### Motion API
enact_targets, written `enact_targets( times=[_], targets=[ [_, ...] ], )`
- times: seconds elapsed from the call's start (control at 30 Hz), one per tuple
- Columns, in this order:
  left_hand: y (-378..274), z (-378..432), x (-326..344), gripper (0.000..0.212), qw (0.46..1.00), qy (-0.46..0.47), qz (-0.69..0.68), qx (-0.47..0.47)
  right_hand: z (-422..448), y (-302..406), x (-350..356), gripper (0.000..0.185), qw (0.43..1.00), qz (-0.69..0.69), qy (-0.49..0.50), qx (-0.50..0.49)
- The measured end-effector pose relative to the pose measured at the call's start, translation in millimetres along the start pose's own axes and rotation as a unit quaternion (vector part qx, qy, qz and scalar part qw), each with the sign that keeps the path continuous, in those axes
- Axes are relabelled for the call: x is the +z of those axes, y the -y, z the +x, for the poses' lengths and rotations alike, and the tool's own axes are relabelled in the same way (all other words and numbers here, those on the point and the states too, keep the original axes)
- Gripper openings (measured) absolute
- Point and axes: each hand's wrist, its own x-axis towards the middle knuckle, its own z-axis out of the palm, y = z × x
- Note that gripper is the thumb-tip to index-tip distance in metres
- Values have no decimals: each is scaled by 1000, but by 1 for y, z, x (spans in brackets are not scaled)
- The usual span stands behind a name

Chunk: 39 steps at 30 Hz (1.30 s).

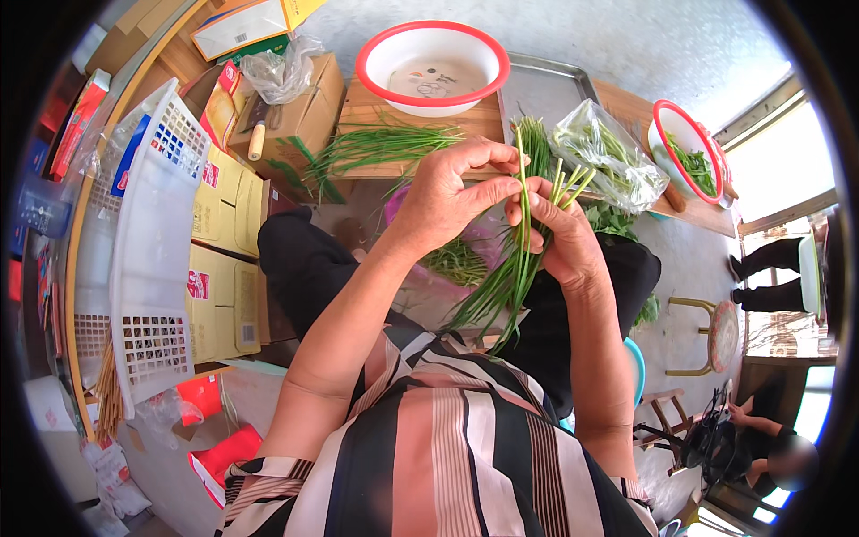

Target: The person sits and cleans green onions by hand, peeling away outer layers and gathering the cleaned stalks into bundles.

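A bunch of long green stalks with leaves, like garlic chives point(500, 295), hangs from my right hand point(564, 235), its pale cut ends upward between thumb and fingers. My left hand point(456, 188) pinches the upper end of one or a few stalks beside it, thumb against fingers. Beyond my hands, more green stalks point(396, 144) lie across the wooden table's edge, and another bundle point(532, 144) rests on the metal tray point(547, 84). Below, between my knees, a pink plastic bag point(480, 245) has loose green leaves point(460, 262) in it.
A red-rimmed white basin point(433, 64) stands on the table. To the right are a clear bag of green vegetables point(611, 154) and a tilted basin with leaves point(691, 151). A knife point(257, 131) lies on a cardboard box point(302, 114) at left. Other people are at far right, near a stool point(721, 335).
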Motion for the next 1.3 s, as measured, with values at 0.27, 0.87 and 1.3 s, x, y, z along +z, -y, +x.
enact_targets(
  times=[0.27, 0.87, 1.3],
  targets=[
    [2, -1, 2, 6, 994, -23, 97, 38, -8, -5, 2, 19, 1000, 22, 1, 18],
    [15, -16, 23, 19, 986, -135, -23, -92, -10, -19, 22, 6, 921, -310, -189, -139],
    [21, -20, 17, 8, 986, -150, 75, -8, -15, -9, 24, 11, 972, -186, -140, -33]
  ],
)
